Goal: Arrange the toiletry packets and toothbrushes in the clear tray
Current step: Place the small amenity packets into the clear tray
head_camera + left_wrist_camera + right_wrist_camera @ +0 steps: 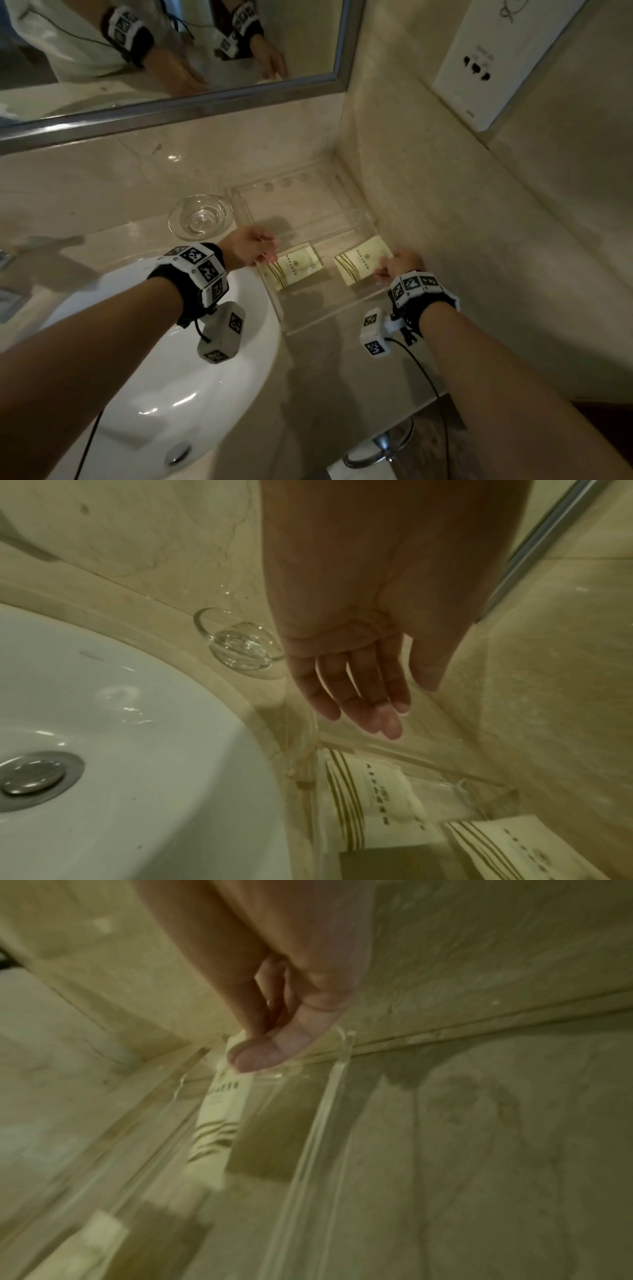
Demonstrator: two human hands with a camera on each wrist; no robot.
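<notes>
While both hands reach into the tray (310, 325), which sits in the counter's far right corner against the wall (445, 192), two packets lie flat in it side by side. The left packet (297, 267) lies just right of the left hand (251, 248), whose fingers (363, 696) are straight and held loosely together, gripping nothing. The right hand (399, 265) pinches the right packet (363, 262) at its right edge between thumb (270, 1053) and a finger (the other fingers are hidden). Each packet's long axis runs from near-left to far-right, striped end nearer; each hand is therefore nearest its own packet. No toothbrushes are visible. The tray's clear walls and dividers are hard to trace, so which compartments hold the packets cannot be told. A glass dish (200, 216) stands left of the tray, beyond the sink (164, 394).
</notes>
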